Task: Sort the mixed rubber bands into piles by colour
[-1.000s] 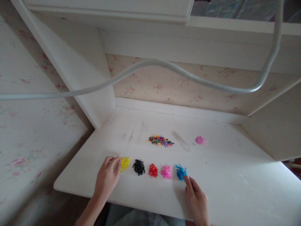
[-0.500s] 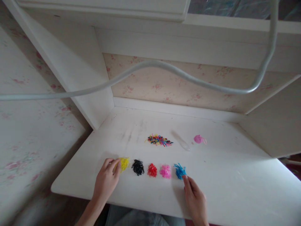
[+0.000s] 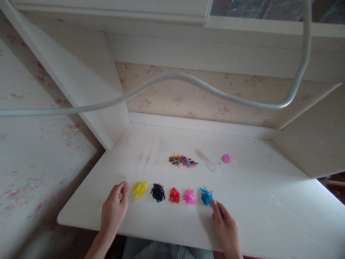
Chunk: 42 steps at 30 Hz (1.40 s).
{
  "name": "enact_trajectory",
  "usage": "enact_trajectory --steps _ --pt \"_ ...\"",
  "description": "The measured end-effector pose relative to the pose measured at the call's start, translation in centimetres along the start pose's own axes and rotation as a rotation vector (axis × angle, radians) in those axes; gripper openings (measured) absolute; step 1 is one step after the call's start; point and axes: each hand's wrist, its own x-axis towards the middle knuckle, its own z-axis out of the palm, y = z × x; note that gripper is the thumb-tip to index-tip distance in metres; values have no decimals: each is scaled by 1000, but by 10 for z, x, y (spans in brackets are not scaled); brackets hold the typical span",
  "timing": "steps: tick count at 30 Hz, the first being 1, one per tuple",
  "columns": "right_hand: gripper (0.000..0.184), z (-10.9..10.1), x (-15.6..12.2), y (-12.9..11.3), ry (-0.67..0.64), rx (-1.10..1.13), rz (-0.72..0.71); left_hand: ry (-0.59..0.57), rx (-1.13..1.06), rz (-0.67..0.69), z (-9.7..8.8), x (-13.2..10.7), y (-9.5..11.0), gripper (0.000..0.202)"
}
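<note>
Small rubber bands lie sorted by colour in a row on the white desk. From left to right come a yellow pile (image 3: 139, 190), a black pile (image 3: 157, 192), a red pile (image 3: 174, 195), a pink pile (image 3: 189, 196) and a blue pile (image 3: 206, 196). My left hand (image 3: 115, 205) hovers just left of the yellow pile, thumb and fingers curled together; anything between them is hidden. At the blue pile's lower right edge, my right hand (image 3: 225, 225) pinches at the blue bands. Behind the row lies a mixed heap of multicoloured rubber bands (image 3: 182, 160).
A clear, narrow plastic object (image 3: 210, 164) lies right of the mixed heap. Beyond it is a pink round item with a loop (image 3: 226, 158). A thick pale cable (image 3: 172, 76) crosses the view above the desk (image 3: 269, 201). White panels border the desk on both sides.
My left hand has drawn back left from the yellow pile, which now shows whole. My right hand stays at the blue pile's edge, nearly unmoved.
</note>
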Motion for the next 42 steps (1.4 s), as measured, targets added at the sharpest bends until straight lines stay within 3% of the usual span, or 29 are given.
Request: enact_trajectory --steps 5,7,12,17,20,25,35,42 --pt "61 -18 16 -30 143 -1 -51 -14 104 -76 -3 -6 -15 26" --pt "57 -13 22 -54 86 -51 -135 -20 80 -111 -4 -7 -17 26" --pt "44 41 32 -116 -184 -313 -451 -1 -31 -111 -6 -12 -19 24" --pt "35 103 45 -151 -293 -698 -521 -110 -69 213 -7 -33 -17 16" --pt "35 129 51 -160 -321 -775 -512 -141 -20 358 -9 -42 -11 14" --pt "37 150 60 -164 -329 -820 -481 -195 67 374 -11 -37 -3 17" --pt "40 158 64 -166 -327 -842 -483 -214 129 227 -8 -30 3 21" --pt "41 155 31 -168 -434 -770 -657 -169 166 174 -2 -30 0 21"
